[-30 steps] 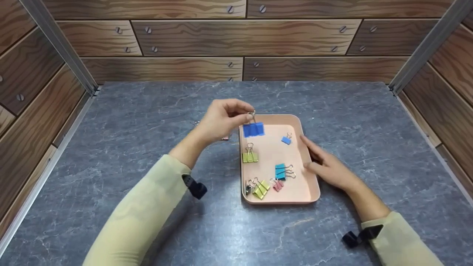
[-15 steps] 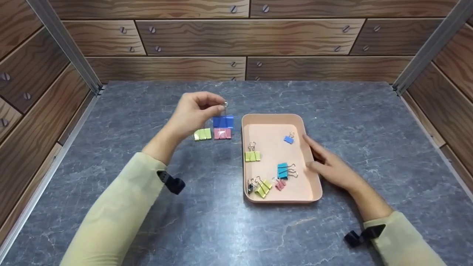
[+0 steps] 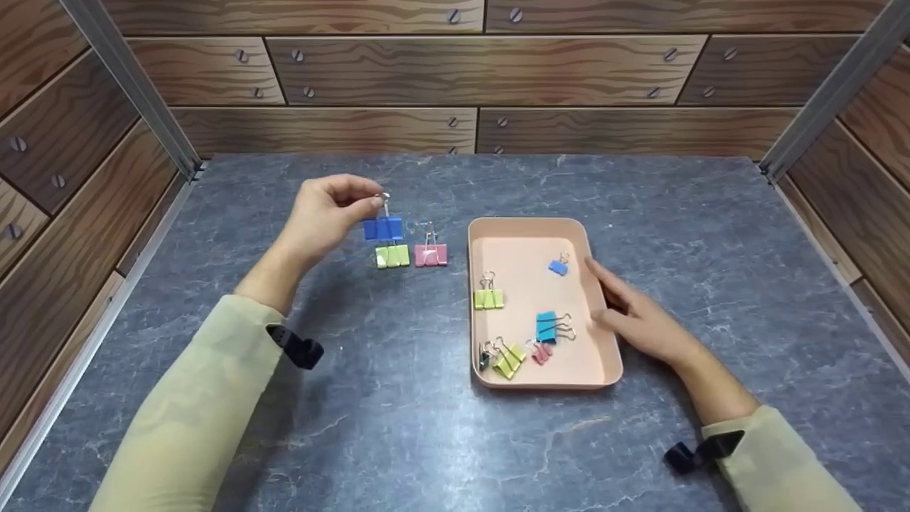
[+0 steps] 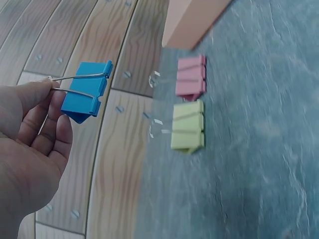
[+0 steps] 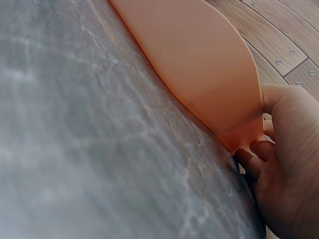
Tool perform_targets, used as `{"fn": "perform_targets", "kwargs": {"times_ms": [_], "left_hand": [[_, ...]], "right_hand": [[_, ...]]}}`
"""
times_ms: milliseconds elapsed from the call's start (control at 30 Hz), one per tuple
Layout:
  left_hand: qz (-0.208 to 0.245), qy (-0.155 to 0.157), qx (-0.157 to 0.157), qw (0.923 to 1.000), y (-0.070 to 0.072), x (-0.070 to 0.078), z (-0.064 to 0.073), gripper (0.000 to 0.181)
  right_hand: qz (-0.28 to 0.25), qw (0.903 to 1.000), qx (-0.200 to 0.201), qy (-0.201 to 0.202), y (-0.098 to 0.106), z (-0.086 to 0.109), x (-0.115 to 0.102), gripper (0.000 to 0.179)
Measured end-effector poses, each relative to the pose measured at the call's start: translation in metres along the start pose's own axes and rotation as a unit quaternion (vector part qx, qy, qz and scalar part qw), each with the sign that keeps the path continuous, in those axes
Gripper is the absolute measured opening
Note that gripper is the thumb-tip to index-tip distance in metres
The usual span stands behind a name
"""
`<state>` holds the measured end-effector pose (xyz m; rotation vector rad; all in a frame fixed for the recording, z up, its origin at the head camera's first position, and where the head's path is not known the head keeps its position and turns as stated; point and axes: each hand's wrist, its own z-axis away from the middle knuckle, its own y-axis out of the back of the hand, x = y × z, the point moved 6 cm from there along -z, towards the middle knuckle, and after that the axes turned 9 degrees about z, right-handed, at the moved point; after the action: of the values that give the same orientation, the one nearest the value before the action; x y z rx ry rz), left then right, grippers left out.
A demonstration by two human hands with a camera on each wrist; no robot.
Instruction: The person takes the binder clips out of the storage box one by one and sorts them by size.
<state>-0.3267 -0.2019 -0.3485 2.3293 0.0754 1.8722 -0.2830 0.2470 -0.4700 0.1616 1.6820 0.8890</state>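
My left hand [image 3: 320,217] pinches a blue binder clip [image 3: 384,228] by its wire handles, thumb against fingertips. In the head view the clip hangs down and overlaps the handles of a yellow-green binder clip [image 3: 392,257] on the table. A pink binder clip [image 3: 431,255] stands beside that one. The left wrist view shows the held blue clip [image 4: 85,89] off to one side of these two. My right hand [image 3: 643,327] grips the right wall of a peach tray [image 3: 544,227], with the thumb at the rim [image 5: 260,94] and fingers low against the outer wall.
Inside the tray are a small blue clip [image 3: 559,268], a yellow-green clip [image 3: 488,299], a teal clip [image 3: 547,327], a small pink clip [image 3: 542,353], another yellow-green clip [image 3: 509,361] and a dark clip [image 3: 484,357]. Wood-patterned panels [image 3: 476,71] enclose the dark marbled table [image 3: 398,427].
My left hand has carried the blue clip left from over the tray to the clips on the table, uncovering the pink and yellow-green ones. The right hand stays on the tray.
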Motion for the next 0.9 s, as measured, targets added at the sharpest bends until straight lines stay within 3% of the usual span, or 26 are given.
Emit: {"fn": "perform_targets", "kwargs": {"times_ms": [367, 900], "left_hand": [[-0.011, 0.024, 0.035, 0.9990, 0.029, -0.019, 0.004, 0.020], [-0.019, 0.051, 0.043, 0.9976, 0.041, -0.045, 0.005, 0.021]], "right_hand": [[-0.002, 0.9999, 0.001, 0.013, 0.000, -0.003, -0.001, 0.079], [-0.005, 0.9999, -0.003, -0.008, 0.000, 0.001, -0.001, 0.078]]}}
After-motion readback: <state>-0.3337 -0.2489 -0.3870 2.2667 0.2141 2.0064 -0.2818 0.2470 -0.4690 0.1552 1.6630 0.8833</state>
